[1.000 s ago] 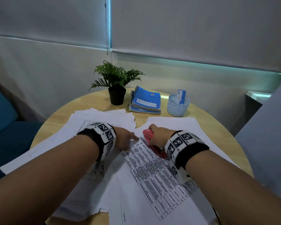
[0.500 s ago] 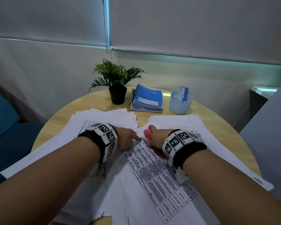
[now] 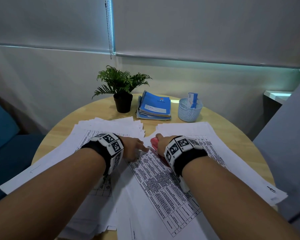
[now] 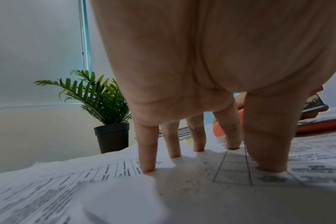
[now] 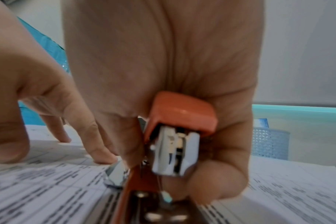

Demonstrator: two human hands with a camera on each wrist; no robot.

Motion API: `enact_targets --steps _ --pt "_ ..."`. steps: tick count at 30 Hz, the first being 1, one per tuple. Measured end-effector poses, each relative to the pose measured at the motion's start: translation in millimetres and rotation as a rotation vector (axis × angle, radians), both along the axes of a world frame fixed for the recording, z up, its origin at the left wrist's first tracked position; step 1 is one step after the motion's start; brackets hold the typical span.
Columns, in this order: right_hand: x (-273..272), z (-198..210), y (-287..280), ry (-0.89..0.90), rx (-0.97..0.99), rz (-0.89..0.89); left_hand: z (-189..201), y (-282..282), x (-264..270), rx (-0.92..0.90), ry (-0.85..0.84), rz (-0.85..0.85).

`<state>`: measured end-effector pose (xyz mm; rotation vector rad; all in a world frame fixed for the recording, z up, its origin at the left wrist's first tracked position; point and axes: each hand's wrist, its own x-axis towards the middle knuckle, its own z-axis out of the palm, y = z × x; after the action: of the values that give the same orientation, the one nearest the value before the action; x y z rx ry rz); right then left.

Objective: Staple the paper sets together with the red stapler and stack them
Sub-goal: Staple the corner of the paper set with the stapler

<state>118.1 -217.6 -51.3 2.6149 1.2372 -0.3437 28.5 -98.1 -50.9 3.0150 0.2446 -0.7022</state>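
Observation:
A printed paper set point(image 3: 163, 184) lies across the middle of the round wooden table point(image 3: 97, 108). My right hand point(image 3: 163, 144) grips the red stapler point(image 3: 154, 143) at the set's top corner, and the right wrist view shows the stapler point(image 5: 179, 121) between palm and curled fingers. My left hand point(image 3: 133, 149) presses straight fingertips point(image 4: 232, 146) flat on the paper point(image 4: 201, 181) just left of the stapler point(image 4: 316, 125). More white sheets point(image 3: 109, 129) lie fanned at the left, and another pile point(image 3: 189, 129) sits under my right wrist.
At the table's back stand a potted fern point(image 3: 122, 90), a stack of blue notebooks point(image 3: 155, 106) and a pale blue mesh basket point(image 3: 190, 110). A blue seat point(image 3: 5, 139) is at the left and a grey panel point(image 3: 284, 170) at the right.
Both hands have stayed where they were on the paper's top corner. The view has shifted slightly, and less of the red stapler shows in front of my right hand.

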Motion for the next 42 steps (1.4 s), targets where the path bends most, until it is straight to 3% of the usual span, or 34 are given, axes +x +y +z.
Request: enact_targets --steps 15,28,32,34,36,39,42 --pt "10.1 -16.4 10.2 0.017 0.080 0.018 -0.3 -2.4 -1.2 -0.023 -0.017 0.026" --pt "27.2 -15.4 15.1 -0.027 -0.015 -0.003 -0.4 -1.0 0.8 -0.006 0.005 0.040" --pt "72.5 -50.7 40.7 -0.001 -0.067 -0.023 0.6 -2.2 -0.2 -0.009 0.004 0.043" --pt "142.3 -121.6 76.0 0.035 -0.086 -0.061 0.6 -2.0 -0.5 -0.016 -0.001 0.048" --pt "134.1 -109.2 79.6 0.079 -0.063 -0.141 0.5 -2.1 -0.8 -0.027 -0.008 0.053" --pt "88.7 -65.2 53.9 0.100 -0.099 -0.074 -0.4 -2.6 -1.5 -0.026 -0.006 0.049" --pt "120.8 -97.5 66.3 -0.015 -0.068 -0.101 -0.3 -2.1 -1.5 -0.026 -0.002 0.042"
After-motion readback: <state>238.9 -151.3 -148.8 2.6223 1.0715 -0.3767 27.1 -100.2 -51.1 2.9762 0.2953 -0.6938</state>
